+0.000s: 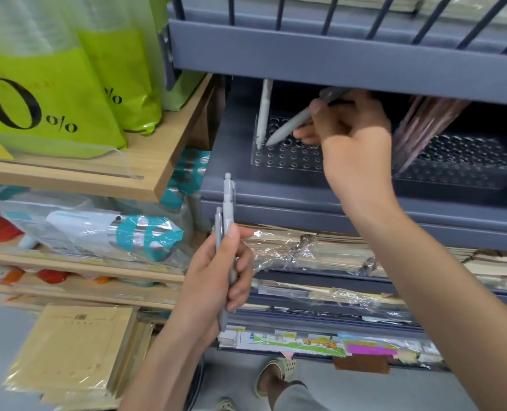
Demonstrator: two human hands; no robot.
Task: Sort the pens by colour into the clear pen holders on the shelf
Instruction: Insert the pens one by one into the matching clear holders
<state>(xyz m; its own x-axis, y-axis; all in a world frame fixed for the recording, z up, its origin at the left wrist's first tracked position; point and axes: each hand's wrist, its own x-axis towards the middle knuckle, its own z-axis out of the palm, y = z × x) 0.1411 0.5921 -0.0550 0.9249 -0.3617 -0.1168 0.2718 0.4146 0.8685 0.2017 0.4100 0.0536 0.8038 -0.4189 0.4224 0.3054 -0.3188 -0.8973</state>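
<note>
Forward, right hand (350, 134) pinches tilted grey pen (290, 126) — left hand (213, 277) grips two pens (228, 200).

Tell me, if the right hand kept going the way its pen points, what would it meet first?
Most likely the clear holder, at a hole beside the upright white pen. The right hand aims its grey pen down-left there; depth is unclear, so it might brush the white pen.

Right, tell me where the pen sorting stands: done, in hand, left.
Done: one pale grey pen stands upright in the left clear perforated holder; pinkish pens lean in the right clear holder. In hand: the right hand holds a second grey pen tilted, tip by the holes. Left: two more grey pens gripped in the left hand.
</note>
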